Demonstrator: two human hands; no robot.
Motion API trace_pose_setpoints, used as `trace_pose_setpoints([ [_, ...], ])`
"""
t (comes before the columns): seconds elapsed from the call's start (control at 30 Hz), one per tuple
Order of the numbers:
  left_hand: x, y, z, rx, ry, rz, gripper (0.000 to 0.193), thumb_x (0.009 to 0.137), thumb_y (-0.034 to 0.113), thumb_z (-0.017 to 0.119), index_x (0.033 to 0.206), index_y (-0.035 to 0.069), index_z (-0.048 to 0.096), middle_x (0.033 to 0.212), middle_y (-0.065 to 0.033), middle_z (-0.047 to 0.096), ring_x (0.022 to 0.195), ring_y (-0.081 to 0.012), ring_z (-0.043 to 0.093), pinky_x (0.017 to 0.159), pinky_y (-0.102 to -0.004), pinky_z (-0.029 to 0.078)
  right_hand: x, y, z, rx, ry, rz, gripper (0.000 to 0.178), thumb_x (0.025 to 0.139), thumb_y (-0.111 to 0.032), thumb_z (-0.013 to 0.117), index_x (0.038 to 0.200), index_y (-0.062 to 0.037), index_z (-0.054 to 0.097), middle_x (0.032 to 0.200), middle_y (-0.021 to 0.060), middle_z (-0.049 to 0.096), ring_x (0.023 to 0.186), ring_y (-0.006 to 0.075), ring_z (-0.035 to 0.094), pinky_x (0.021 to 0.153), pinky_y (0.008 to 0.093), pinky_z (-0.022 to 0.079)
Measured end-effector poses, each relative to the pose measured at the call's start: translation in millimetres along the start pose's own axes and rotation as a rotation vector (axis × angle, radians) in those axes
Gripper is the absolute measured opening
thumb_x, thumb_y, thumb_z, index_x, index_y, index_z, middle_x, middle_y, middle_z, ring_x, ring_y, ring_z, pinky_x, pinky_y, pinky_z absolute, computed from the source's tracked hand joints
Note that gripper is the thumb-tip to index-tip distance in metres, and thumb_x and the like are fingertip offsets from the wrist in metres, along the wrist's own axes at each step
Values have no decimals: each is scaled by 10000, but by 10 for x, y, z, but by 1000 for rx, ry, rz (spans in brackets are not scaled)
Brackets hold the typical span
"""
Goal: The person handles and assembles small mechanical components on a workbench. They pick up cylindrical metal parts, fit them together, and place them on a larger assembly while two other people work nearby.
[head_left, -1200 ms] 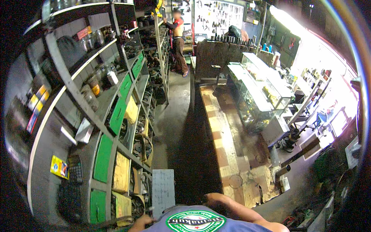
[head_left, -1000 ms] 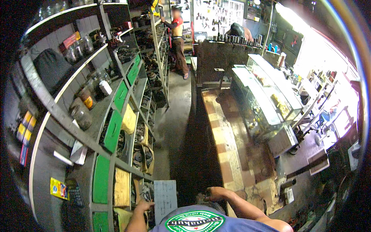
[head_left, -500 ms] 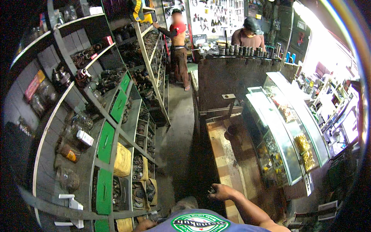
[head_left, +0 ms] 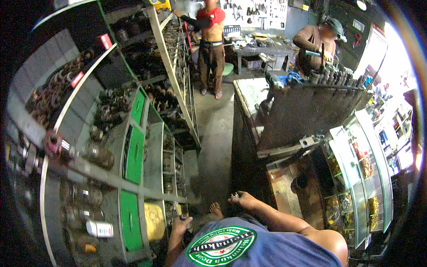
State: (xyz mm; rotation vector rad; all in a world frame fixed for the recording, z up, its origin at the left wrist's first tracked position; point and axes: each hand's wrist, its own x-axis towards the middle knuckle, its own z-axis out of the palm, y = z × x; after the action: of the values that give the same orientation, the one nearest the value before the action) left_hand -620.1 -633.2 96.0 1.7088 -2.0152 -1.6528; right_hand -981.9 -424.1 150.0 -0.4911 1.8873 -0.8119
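Observation:
My right hand (head_left: 243, 200) is held out in front of my body, above the dark floor of the aisle. Its fingers are curled round a small metallic piece (head_left: 235, 196), too small to name. Lower and to the left, beside the shelving, my left hand (head_left: 179, 225) is closed, with a dark bit showing at the fingers that I cannot make out. Closest to that hand are the yellow container (head_left: 154, 221) and the lower shelf with small parts.
Shelving with green drawers (head_left: 131, 220), jars and metal parts lines the left. On the right stand a wooden bench (head_left: 284, 191) and glass display cases (head_left: 360, 178). One person (head_left: 212, 49) stands at the aisle's far end; another (head_left: 316, 46) works behind a dark partition (head_left: 307, 118).
The view has swung, and the shelves and cases appear shifted. My left hand has come more fully into sight, and my bare foot now shows. The far-right person is more upright, arms visible.

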Motion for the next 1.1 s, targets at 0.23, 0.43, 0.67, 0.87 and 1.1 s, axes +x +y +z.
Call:
trace_pose_setpoints([
  [0.23,1313,1694,-175,-185,15,186,602,880,326,890,1319,-36,692,1173,-122,745,1013,-260,691,931,-432,548,845,-1331,-597,328,33,-130,817,944,-475,855,1496,62,582,1305,168,739,1179,231,679,1055,362,527],
  [0.43,2331,2816,-51,-306,-97,139,634,912,362,838,1409,3,675,1318,-122,719,1210,-289,659,1074,-445,493,1675,-1585,-1176,607,79,-122,564,1006,-267,787,1455,-2,570,1227,123,726,1115,213,693,1018,372,551],
  [0.67,3320,4585,249,-403,-596,127,598,924,322,756,1415,8,625,1226,-91,706,1151,-230,664,1061,-392,522,2097,-2047,-2058,798,193,-258,571,962,-27,631,1513,-10,486,1287,141,709,1200,247,674,1098,377,514],
  [0.87,4159,6166,1000,-310,-951,266,729,843,283,800,1478,-7,586,1258,-138,731,1143,-265,731,1069,-424,577,2110,-2287,-2436,782,438,-166,723,968,-108,800,1595,17,463,1418,170,680,1334,258,614,1197,406,452],
  [1.1,5276,7481,2152,30,-1337,359,546,867,286,844,1282,-40,703,1139,-102,773,1005,-164,715,921,-326,587,2839,-2538,-2822,882,780,-93,790,909,-81,843,1599,14,470,1420,142,650,1311,248,606,1180,397,447],
])
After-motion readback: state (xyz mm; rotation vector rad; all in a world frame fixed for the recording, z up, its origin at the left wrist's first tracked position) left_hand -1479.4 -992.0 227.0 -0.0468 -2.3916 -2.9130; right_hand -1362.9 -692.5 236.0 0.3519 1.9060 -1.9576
